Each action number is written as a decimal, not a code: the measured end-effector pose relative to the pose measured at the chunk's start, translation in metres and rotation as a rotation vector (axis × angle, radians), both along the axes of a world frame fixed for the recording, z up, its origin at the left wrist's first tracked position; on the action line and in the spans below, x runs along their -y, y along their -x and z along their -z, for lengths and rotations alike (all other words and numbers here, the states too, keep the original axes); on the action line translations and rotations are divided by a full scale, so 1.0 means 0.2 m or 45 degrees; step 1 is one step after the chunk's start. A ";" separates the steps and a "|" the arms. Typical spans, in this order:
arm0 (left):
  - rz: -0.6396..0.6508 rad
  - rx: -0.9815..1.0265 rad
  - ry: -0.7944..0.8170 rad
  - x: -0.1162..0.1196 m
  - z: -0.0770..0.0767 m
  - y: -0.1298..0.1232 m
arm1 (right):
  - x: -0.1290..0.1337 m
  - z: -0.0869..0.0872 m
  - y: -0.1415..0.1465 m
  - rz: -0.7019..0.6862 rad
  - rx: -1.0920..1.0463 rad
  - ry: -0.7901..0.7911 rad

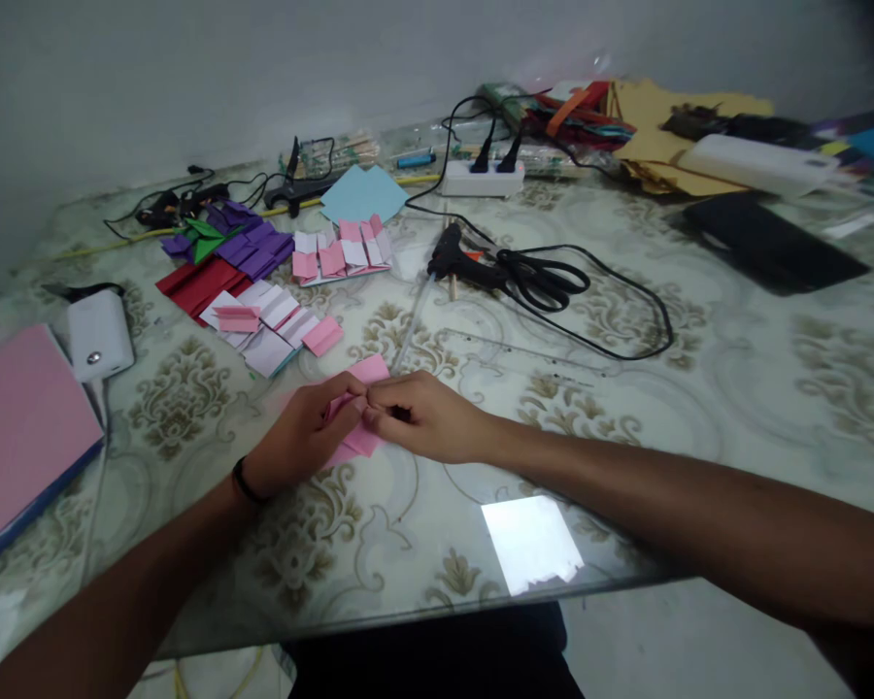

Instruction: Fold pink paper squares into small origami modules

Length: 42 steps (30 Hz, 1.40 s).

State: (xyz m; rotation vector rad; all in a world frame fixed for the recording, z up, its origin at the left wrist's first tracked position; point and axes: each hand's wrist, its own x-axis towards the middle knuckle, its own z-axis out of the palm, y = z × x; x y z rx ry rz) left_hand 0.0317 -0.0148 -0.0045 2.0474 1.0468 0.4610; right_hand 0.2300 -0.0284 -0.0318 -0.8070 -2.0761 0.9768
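Observation:
Close together over the table, both my hands work on a piece of folded pink paper (366, 443). My left hand (310, 422) is closed on it from the left, thumb and fingers pinching. From the right, my right hand (429, 413) pinches at its edge with thumb and forefinger. The fingers hide much of the paper. Just beyond lie folded pink-and-white paper pieces (273, 316), with another pink-and-white group (342, 250) farther back. A black glue gun (473, 262) rests past my right hand, its nozzle toward me.
A pink sheet stack (29, 437) and a white power bank (100, 335) lie left. Red (196, 286) and purple folded papers (254, 243) sit behind. At the back is a white power strip (485, 178); a clear ruler (524, 354) lies centrally, a black flat case (772, 243) right.

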 end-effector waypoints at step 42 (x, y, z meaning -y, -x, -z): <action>-0.002 -0.016 0.021 0.00 0.00 0.00 | 0.00 -0.01 0.00 -0.009 0.014 0.024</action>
